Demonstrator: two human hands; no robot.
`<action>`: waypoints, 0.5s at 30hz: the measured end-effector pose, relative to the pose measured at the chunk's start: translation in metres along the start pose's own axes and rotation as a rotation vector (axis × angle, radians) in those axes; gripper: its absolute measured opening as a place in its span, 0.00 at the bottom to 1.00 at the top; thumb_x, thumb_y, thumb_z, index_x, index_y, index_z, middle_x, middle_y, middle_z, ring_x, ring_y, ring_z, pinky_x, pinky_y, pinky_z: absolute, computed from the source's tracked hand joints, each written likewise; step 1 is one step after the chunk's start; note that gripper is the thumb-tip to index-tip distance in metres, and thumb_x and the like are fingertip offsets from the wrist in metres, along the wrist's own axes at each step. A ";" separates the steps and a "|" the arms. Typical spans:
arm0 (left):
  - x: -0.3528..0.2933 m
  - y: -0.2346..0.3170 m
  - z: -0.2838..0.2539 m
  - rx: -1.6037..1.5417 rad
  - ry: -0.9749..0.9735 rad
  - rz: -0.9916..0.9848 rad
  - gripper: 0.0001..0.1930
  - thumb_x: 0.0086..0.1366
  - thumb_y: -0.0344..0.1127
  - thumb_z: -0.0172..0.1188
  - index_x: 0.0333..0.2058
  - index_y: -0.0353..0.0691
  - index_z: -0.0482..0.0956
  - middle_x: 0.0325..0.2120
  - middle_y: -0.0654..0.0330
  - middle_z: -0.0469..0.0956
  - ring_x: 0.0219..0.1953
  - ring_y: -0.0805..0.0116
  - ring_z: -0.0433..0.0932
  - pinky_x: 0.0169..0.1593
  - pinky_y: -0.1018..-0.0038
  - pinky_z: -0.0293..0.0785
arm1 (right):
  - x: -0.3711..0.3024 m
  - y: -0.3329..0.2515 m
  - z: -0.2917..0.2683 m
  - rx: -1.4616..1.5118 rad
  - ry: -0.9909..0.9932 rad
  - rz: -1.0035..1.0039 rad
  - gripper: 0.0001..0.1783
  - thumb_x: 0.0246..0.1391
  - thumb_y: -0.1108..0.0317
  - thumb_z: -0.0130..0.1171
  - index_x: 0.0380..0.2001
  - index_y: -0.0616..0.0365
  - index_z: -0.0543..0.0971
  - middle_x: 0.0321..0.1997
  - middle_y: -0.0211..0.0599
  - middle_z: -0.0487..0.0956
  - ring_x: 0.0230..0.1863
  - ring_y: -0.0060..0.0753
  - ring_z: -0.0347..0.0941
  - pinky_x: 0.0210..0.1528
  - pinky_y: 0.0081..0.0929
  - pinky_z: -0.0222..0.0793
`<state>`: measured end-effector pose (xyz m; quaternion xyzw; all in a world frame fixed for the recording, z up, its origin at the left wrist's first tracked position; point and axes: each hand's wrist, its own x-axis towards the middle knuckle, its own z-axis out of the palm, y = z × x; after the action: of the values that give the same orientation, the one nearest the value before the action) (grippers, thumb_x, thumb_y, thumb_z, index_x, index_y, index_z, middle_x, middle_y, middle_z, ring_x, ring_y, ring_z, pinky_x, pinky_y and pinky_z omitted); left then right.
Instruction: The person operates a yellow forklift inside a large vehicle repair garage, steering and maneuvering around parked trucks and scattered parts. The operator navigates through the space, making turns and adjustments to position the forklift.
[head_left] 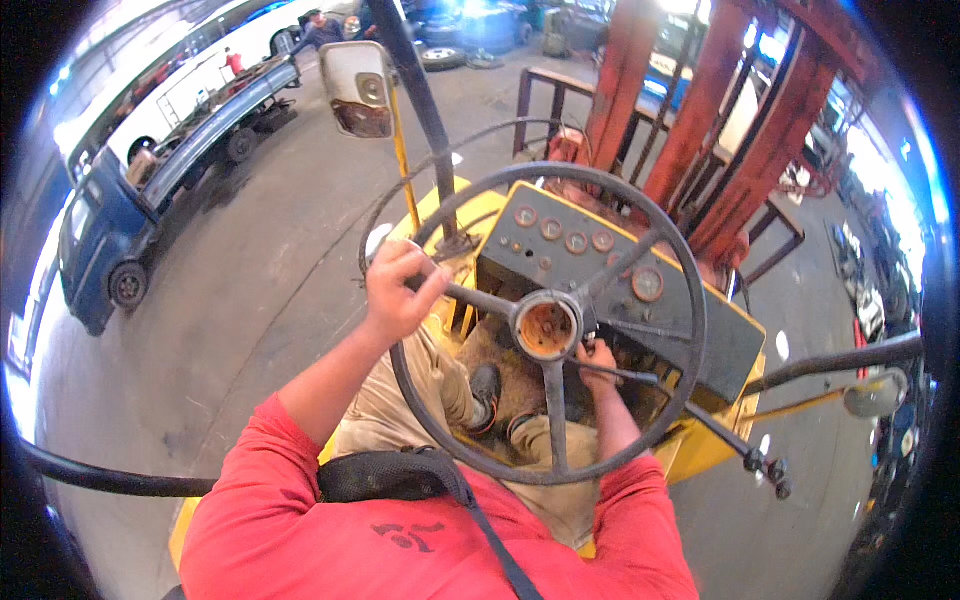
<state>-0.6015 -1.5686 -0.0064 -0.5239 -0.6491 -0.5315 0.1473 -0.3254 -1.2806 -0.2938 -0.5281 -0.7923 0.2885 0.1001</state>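
A large black steering wheel [556, 420] with a worn, rusty orange hub [548, 328] stands in front of me. At the upper left of its rim, my left hand [400, 285] is closed around it. My right hand [600, 365] reaches under the rim, beside the steering column just right of the hub. Its fingers are bent together at the lower edge of the dashboard [620, 285]; what they hold is too small to make out. A thin black lever [635, 377] crosses by this hand. Round gauges [647, 284] line the dark panel.
Ahead rises a red forklift mast [690, 130]. A rusty mirror [357, 92] stands on a yellow rod, left of a black post [420, 120]. Black-knobbed levers [755, 460] lie at right. A blue flatbed truck [105, 235] is parked left; a person [318, 30] stands farther off.
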 end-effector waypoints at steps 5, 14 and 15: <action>-0.008 -0.001 -0.005 -0.031 0.009 0.013 0.11 0.57 0.34 0.71 0.24 0.36 0.79 0.27 0.55 0.76 0.34 0.60 0.75 0.40 0.65 0.70 | 0.018 -0.009 0.030 0.082 0.247 0.144 0.18 0.51 0.54 0.61 0.37 0.58 0.81 0.40 0.59 0.85 0.47 0.67 0.82 0.50 0.55 0.77; -0.009 -0.003 -0.009 -0.018 -0.007 -0.008 0.12 0.58 0.36 0.71 0.23 0.39 0.79 0.28 0.58 0.77 0.34 0.60 0.76 0.40 0.66 0.70 | 0.030 -0.005 0.045 0.131 0.385 0.000 0.10 0.49 0.64 0.61 0.24 0.60 0.76 0.29 0.58 0.79 0.31 0.66 0.75 0.32 0.54 0.69; -0.009 -0.003 -0.008 -0.014 -0.007 -0.001 0.12 0.58 0.36 0.71 0.23 0.38 0.79 0.27 0.58 0.77 0.34 0.60 0.76 0.40 0.66 0.70 | 0.029 -0.002 0.050 0.130 0.411 0.005 0.10 0.49 0.64 0.61 0.24 0.60 0.76 0.29 0.58 0.79 0.31 0.66 0.75 0.32 0.54 0.69</action>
<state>-0.6038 -1.5800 -0.0117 -0.5265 -0.6463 -0.5342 0.1408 -0.3626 -1.2725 -0.3370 -0.5704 -0.7335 0.2258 0.2927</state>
